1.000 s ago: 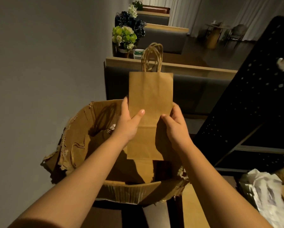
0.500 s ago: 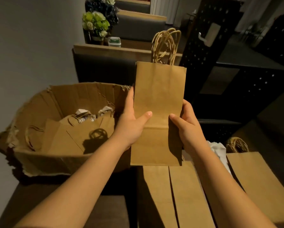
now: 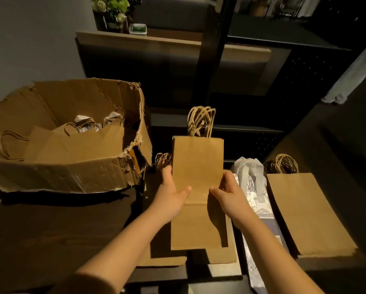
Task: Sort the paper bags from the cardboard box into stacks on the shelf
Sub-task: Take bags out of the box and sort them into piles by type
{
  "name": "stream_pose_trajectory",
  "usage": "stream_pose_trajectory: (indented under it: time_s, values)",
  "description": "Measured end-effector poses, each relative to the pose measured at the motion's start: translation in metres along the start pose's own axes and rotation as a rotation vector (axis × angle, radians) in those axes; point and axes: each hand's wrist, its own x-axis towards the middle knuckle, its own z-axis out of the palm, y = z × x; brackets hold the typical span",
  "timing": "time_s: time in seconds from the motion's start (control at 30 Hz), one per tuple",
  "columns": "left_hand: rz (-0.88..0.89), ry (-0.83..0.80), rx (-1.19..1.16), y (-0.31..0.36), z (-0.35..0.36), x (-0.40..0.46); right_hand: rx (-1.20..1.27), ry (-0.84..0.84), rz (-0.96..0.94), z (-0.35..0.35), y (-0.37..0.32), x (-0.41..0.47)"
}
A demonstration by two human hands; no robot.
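I hold a small stack of flat brown paper bags (image 3: pixel 197 166) with twisted rope handles by both long edges. My left hand (image 3: pixel 171 194) grips the left edge and my right hand (image 3: pixel 231 196) grips the right edge, thumbs on the front. The bags hover just above brown stacks (image 3: pixel 228 254) lying on the dark shelf (image 3: pixel 50 234). At the left stands the torn cardboard box (image 3: pixel 57 172), with several more brown bags (image 3: pixel 76 143) inside.
A white patterned bag stack (image 3: pixel 255 196) lies right of my hands, and a wider brown bag stack (image 3: pixel 309 215) beyond it. A black perforated shelf frame (image 3: pixel 207 60) rises behind. Flowers (image 3: pixel 112 5) stand on a far ledge.
The view has tilted down and both hands have lowered the held bags from above the box to just over the stacks on the shelf. The grip is unchanged.
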Motion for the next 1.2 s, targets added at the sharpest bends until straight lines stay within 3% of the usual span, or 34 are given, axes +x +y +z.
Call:
stream_pose_trajectory:
  time_s: [0.17, 0.3, 0.4, 0.93, 1.2]
  values:
    - [-0.279, -0.037, -0.009, -0.023, 0.042, 0.011, -0.157, -0.012, 0.151, -0.013, 0.041, 0.001]
    - [-0.520, -0.026, -0.369, -0.033, 0.080, 0.021, -0.262, 0.001, 0.276, -0.023, 0.069, 0.009]
    - [-0.593, 0.010, -0.429, -0.039, 0.100, 0.031, -0.353, 0.007, 0.353, -0.025, 0.085, 0.015]
    - [-0.639, 0.153, -0.231, -0.059, 0.131, 0.062, -0.394, -0.062, 0.437, -0.019, 0.115, 0.047]
    - [-0.613, 0.184, -0.146, -0.060, 0.138, 0.067, -0.223, -0.086, 0.506, -0.015, 0.115, 0.051]
